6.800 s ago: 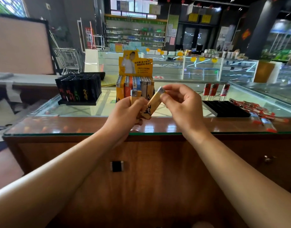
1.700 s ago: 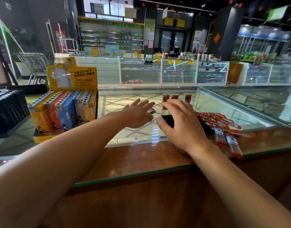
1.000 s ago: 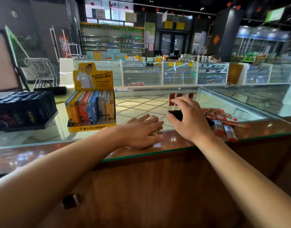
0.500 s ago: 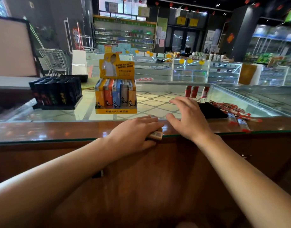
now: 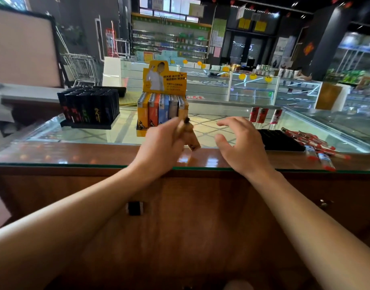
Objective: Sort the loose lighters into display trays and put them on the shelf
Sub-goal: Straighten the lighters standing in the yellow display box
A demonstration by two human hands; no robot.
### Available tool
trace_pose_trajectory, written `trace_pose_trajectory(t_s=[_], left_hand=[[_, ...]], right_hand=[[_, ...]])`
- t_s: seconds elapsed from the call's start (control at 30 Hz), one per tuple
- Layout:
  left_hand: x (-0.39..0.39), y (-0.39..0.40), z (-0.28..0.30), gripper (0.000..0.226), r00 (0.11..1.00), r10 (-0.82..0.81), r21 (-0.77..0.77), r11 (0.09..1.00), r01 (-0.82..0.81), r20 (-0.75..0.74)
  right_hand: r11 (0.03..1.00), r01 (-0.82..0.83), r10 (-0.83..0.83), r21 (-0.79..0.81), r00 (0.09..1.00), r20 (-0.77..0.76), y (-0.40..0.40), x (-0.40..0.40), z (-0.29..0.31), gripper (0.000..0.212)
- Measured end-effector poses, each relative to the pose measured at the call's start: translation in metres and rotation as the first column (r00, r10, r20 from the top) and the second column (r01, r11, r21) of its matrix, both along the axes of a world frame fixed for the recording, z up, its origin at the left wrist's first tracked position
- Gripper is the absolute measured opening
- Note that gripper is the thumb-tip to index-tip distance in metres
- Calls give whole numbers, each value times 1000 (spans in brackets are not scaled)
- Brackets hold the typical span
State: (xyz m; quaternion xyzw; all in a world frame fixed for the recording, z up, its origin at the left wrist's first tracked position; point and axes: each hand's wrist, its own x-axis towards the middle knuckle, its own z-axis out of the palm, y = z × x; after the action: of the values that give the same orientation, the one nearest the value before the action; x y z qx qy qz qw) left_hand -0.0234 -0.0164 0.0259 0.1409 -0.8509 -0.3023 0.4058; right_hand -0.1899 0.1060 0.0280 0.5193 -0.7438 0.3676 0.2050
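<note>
My left hand (image 5: 161,147) grips tan lighters (image 5: 192,139) lifted just above the counter's front edge; they are blurred. My right hand (image 5: 240,147) hovers beside them, fingers spread and holding nothing. Behind my left hand stands the yellow display tray (image 5: 159,109) filled with orange, red, blue and grey lighters. A black display tray (image 5: 282,141) lies to the right with three red lighters (image 5: 262,115) standing at its back. Loose red lighters (image 5: 318,147) lie scattered to its right.
A black tray full of black lighters (image 5: 90,107) stands at the left on the glass counter (image 5: 79,135). The counter has a wooden front (image 5: 200,206) with a small black latch (image 5: 134,208). Glass showcases and shelves fill the shop behind.
My left hand has lifted the tan lighters off the counter edge. My right hand has drawn back from the black tray and spread its fingers. The view has swung back towards the yellow tray.
</note>
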Motion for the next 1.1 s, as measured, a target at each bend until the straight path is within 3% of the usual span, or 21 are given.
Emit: trace_pose_trajectory(t_s=[0.07,0.13,0.2,0.33,0.53,0.63,0.77,0.97,1.1], left_hand=[[2,-2,12,14,990,-74,386,915,117,-124],[5,-2,20,21,964,-80,618,753,224,-252],[9,-4,24,21,944,-38,706,654,272,-328],[13,-10,21,19,924,-53,734,590,336,-380],[19,-28,14,9,959,-96,630,736,248,-265],[19,-31,16,7,953,-66,564,793,231,-297],[17,-38,21,8,956,-24,506,845,175,-291],[9,-49,21,19,982,-50,374,920,115,-180],[2,-49,20,20,985,-68,328,937,117,-156]], right_hand=[[998,-57,58,-22,997,45,-7,10,2,34],[989,-136,141,-51,984,111,-14,21,3,28],[974,-217,226,-68,954,198,-20,31,6,22],[948,-301,317,-101,907,276,-32,45,7,19],[931,-262,346,-254,858,381,-42,44,8,21],[955,-263,294,-136,899,325,-43,45,9,15],[951,-306,298,-35,887,352,-46,44,7,6],[929,-344,370,-137,858,355,-49,41,9,34],[911,-360,410,-201,841,353,-53,44,6,36]])
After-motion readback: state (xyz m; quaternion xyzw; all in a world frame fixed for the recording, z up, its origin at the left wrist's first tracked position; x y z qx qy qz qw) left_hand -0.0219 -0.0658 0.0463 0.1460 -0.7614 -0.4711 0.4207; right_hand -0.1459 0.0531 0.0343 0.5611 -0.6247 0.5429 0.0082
